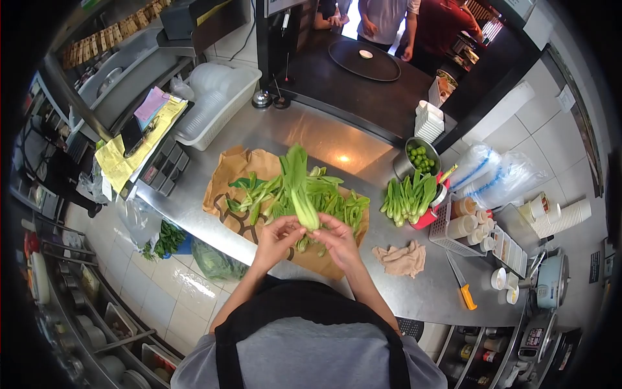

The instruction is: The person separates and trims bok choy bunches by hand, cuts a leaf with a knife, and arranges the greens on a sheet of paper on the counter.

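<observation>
A head of leafy greens [300,194] with a pale green stem is held between my two hands, stem end toward me. The fingers of my left hand [280,236] are closed on its base from the left. From the right, my right hand [337,238] pinches the same base. Beneath lies brown paper [223,170] with a dark pattern, spread on the steel counter. Loose green leaves and stalks [259,194] cover much of the paper. A separate bunch of greens [408,198] lies to the right of it.
Right of the paper are a crumpled cloth [399,259], a knife with an orange handle [465,293], a basket of containers [447,233] and a metal pot of limes [420,159]. A white plastic bin [223,107] stands back left. People stand beyond the dark pass-through ledge [311,71].
</observation>
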### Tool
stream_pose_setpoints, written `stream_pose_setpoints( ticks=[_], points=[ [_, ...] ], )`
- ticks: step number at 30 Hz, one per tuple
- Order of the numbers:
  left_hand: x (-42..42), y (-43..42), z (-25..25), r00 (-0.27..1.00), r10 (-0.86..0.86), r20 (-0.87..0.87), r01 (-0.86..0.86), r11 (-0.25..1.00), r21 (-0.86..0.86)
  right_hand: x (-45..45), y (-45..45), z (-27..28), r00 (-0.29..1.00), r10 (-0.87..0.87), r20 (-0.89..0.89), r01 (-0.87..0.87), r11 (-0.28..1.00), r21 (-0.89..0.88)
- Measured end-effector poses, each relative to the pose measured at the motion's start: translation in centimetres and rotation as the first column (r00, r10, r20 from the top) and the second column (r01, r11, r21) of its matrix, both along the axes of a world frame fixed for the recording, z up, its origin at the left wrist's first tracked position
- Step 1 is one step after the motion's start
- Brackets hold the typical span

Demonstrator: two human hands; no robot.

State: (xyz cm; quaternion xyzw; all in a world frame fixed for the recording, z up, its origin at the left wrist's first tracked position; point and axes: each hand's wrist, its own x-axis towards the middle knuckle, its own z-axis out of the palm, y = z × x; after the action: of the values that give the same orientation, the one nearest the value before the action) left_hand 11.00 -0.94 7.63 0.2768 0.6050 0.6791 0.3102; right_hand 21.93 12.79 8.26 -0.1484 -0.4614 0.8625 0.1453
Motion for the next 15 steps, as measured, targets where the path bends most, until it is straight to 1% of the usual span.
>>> stream_pose_setpoints(
  ticks=[2, 3, 5, 7, 8, 11, 13, 15],
  points=[
    [0.0, 0.3, -0.6, 0.996, 0.034, 0.081, -0.035, 0.999, 0.017, -0.3, -0.2, -1.0, 1.0, -0.01, 0.019, 0.008, 0.998, 0.069],
    [0.0, 0.4, -0.9, 0.991, 0.05, 0.125, -0.053, 0.998, 0.023, -0.6, -0.3, -0.7, 1.0, -0.015, 0.024, 0.012, 0.992, 0.123],
    [-0.1, 0.3, -1.1, 0.987, 0.045, 0.154, -0.05, 0.998, 0.03, -0.9, -0.6, 0.1, 0.999, -0.027, 0.033, 0.019, 0.974, 0.227],
    [-0.1, 0.3, -1.2, 0.979, 0.061, 0.196, -0.071, 0.997, 0.043, -1.2, -0.5, -0.4, 0.996, -0.064, 0.054, 0.037, 0.914, 0.405],
    [-0.2, 0.3, -1.3, 0.982, 0.073, 0.173, -0.082, 0.996, 0.047, -1.4, -0.4, -0.7, 0.995, -0.084, 0.062, 0.043, 0.872, 0.488],
    [-0.1, 0.3, -1.4, 0.987, 0.123, 0.106, -0.129, 0.99, 0.049, -1.7, -0.3, -1.8, 0.995, -0.094, 0.043, 0.063, 0.879, 0.473],
    [0.0, 0.4, -1.2, 0.984, 0.168, 0.064, -0.17, 0.985, 0.034, -1.6, -0.2, -1.8, 0.996, -0.056, 0.075, 0.022, 0.922, 0.387],
    [0.3, 0.4, -0.8, 0.977, 0.208, -0.048, -0.209, 0.978, -0.016, -1.6, -0.1, -1.5, 0.996, -0.035, 0.085, 0.005, 0.944, 0.331]
  ],
)
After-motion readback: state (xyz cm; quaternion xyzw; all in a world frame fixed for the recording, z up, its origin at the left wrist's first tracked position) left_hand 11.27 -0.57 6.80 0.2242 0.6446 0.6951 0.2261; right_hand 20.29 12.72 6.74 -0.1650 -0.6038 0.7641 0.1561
